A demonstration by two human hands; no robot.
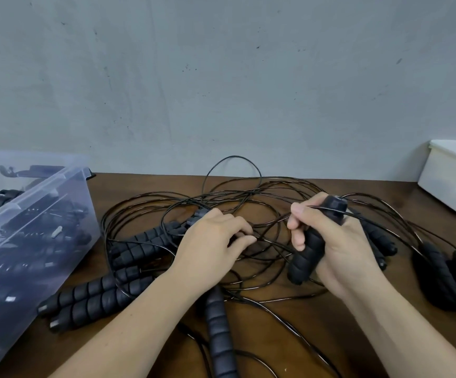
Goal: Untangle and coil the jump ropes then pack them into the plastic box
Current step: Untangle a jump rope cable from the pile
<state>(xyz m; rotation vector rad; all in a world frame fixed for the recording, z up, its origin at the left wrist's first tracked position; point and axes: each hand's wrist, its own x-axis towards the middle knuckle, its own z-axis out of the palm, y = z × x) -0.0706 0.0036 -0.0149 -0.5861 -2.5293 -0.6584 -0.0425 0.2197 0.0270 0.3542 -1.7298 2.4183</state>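
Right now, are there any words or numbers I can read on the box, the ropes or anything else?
None: no readable words, numbers or signs anywhere.
Clear plastic box: no label shows; the small pale bits inside are too blurred to tell.
Jump rope handles: plain black.
White bin: blank side.

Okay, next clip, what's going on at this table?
A person is sorting out a tangle of black jump ropes on a wooden table. The right hand grips one foam handle, while the left hand picks at the thin cords in the middle of the knot. Several more handles lie loose around the pile. The clear plastic box at the left already holds some ropes, so packing is partly done, but this bunch is not yet untangled.
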